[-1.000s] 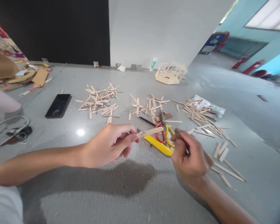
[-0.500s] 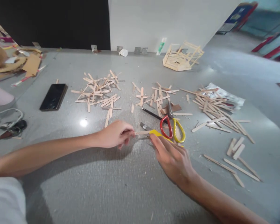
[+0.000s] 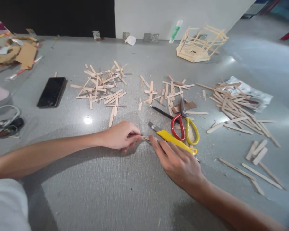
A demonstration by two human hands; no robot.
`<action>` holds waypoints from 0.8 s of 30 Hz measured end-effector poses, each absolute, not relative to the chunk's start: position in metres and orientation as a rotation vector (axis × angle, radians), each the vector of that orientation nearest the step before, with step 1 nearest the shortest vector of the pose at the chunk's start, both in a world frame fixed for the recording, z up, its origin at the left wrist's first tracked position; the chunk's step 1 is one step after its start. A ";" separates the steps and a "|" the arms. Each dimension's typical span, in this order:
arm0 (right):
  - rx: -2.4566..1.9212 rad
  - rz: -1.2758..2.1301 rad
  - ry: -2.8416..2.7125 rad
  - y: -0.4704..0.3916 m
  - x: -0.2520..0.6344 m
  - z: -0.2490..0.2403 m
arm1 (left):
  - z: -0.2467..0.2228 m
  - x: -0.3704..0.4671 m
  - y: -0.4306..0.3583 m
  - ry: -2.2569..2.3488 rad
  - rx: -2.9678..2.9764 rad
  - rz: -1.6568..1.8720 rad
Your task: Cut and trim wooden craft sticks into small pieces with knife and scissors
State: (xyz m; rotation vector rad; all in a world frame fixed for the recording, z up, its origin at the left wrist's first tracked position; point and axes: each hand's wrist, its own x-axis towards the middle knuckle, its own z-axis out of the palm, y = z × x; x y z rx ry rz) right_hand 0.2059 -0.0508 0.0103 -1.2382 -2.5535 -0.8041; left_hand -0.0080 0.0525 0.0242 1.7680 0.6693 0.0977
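I'm using the yellow cutter (image 3: 175,140) as my landmark. Just on the near side of its blade, my left hand (image 3: 121,136) is pinching a thin wooden stick (image 3: 145,138), fingers hiding one end. My right hand (image 3: 177,160) is covering the other end and overlapping the cutter's handle; its palm is facing away, so I can't tell its grip.
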 end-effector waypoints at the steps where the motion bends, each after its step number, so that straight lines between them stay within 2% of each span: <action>1: -1.233 -0.801 -2.557 -0.051 0.206 0.010 | 0.024 -0.008 0.053 0.662 1.781 0.100; 10: -1.208 -0.756 -2.581 -0.049 0.209 0.007 | 0.024 -0.008 0.054 0.619 1.844 0.111; 20: -1.203 -1.066 -2.702 -0.055 0.198 0.016 | 0.023 -0.006 0.054 0.640 1.862 0.089; 24: -1.249 -1.086 -2.704 -0.056 0.195 0.017 | 0.023 -0.006 0.054 0.646 1.842 0.086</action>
